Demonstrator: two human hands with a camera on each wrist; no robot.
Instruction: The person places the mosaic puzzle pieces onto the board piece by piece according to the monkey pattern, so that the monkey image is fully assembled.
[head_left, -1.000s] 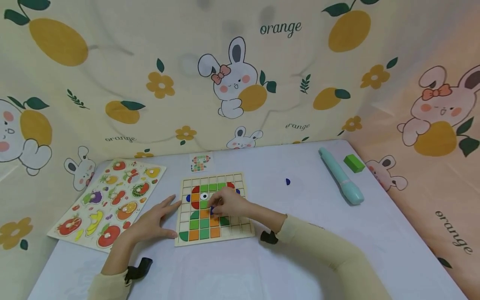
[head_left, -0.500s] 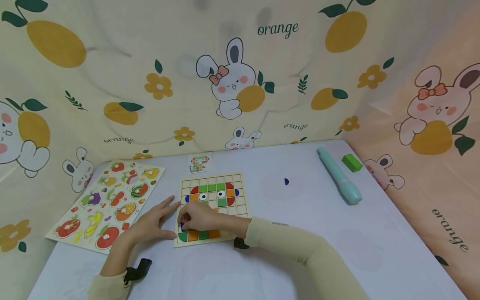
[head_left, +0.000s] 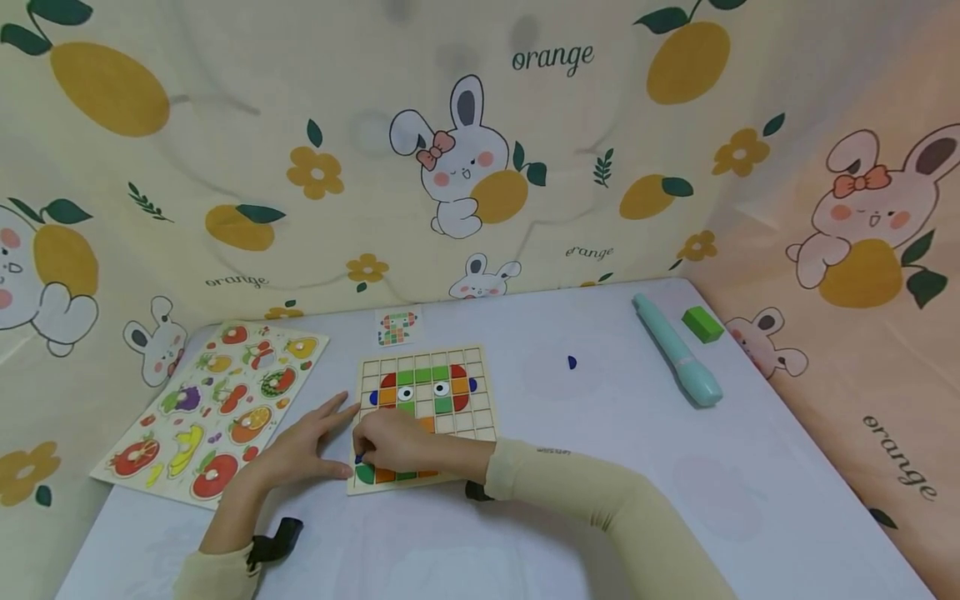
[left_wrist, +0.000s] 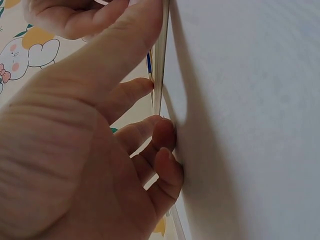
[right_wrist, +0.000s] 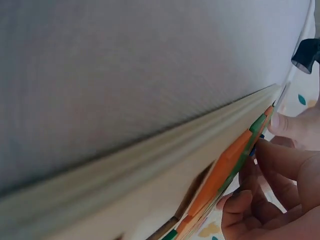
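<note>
A wooden grid board [head_left: 477, 422] lies on the table, partly filled with coloured tiles that include red quarter-rounds, green and orange squares and two eye tiles [head_left: 441, 388]. Over its lower left squares, my right hand [head_left: 392, 439] pinches a small blue half-round piece [head_left: 358, 459] between thumb and fingertips. That hand covers several tiles of the lower rows. My left hand [head_left: 298, 448] has its fingers spread along the board's left edge, thumb near the lower left corner. In the left wrist view its fingertips [left_wrist: 146, 84] touch the board's side.
Behind the board lies a small pattern card [head_left: 397, 327]. A fruit puzzle board [head_left: 168, 442] is at the left. To the right are a loose blue half-round piece [head_left: 572, 362], a mint-green pen-shaped object [head_left: 677, 350] and a green block [head_left: 702, 324].
My right hand has moved left and toward me, from the board's middle to its lower left, with the blue half-round piece. My left hand stays at the board's edge.
</note>
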